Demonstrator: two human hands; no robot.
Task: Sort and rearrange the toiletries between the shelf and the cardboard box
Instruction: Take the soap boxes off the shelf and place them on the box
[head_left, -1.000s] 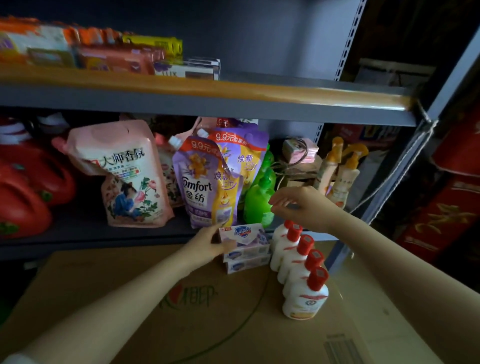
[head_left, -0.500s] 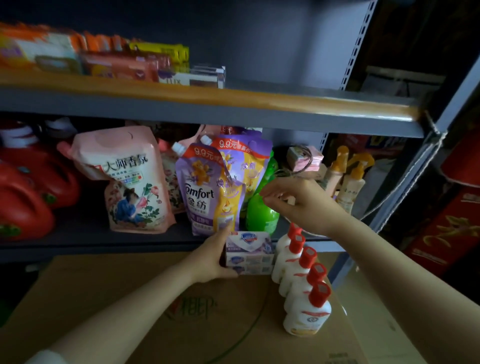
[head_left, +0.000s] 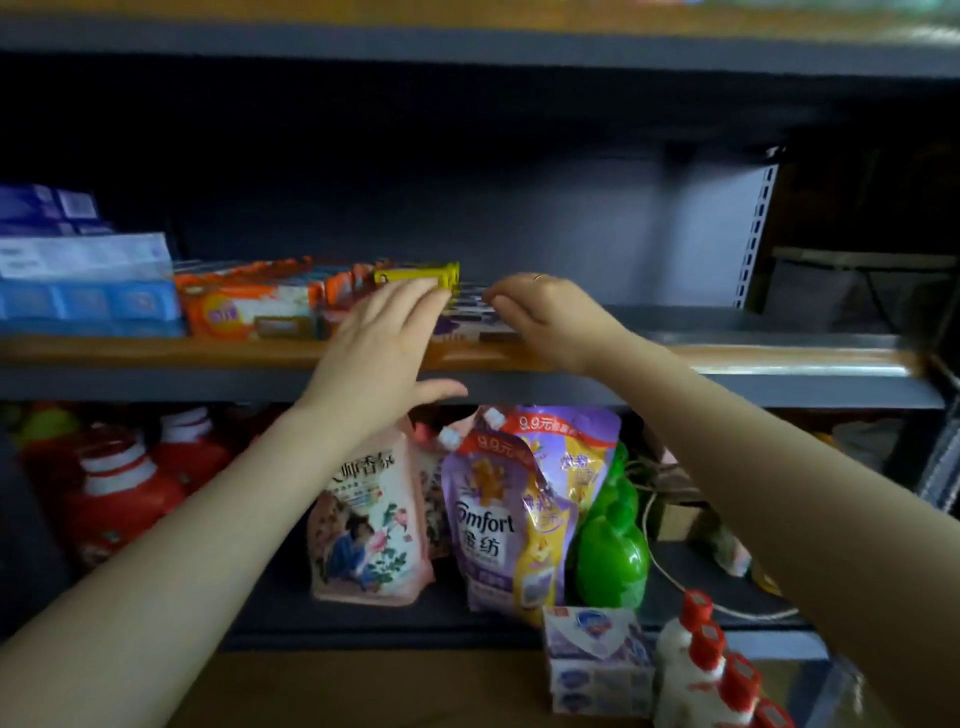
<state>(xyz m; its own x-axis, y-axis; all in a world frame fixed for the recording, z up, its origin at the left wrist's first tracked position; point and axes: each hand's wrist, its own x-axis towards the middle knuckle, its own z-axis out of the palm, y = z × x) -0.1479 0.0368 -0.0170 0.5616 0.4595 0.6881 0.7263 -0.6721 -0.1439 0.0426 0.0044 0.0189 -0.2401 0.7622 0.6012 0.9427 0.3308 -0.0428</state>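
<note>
Reaching up, the left hand (head_left: 382, 343) lay flat and loose while the right hand (head_left: 543, 312) curled near the dark packs (head_left: 475, 317) on the shelf (head_left: 779, 358), holding nothing I could see. A bump could have knocked a pack off the edge

Grey shelf (head_left: 779, 387) of matt painted metal, front lip faced with a glossy orange-brown strip (head_left: 156, 353). Perforated metal upright (head_left: 756, 234), pale and matt. Purple refill pouches (head_left: 498, 525) and pink pouch (head_left: 371, 530) in shiny flexible plastic film. Green bottle (head_left: 613, 551) of glossy smooth plastic. Red jugs (head_left: 119, 499) likewise glossy plastic. Soap boxes (head_left: 597, 660) of printed card, slight sheen. Orange packs (head_left: 249, 306) in shiny wrap.
</note>
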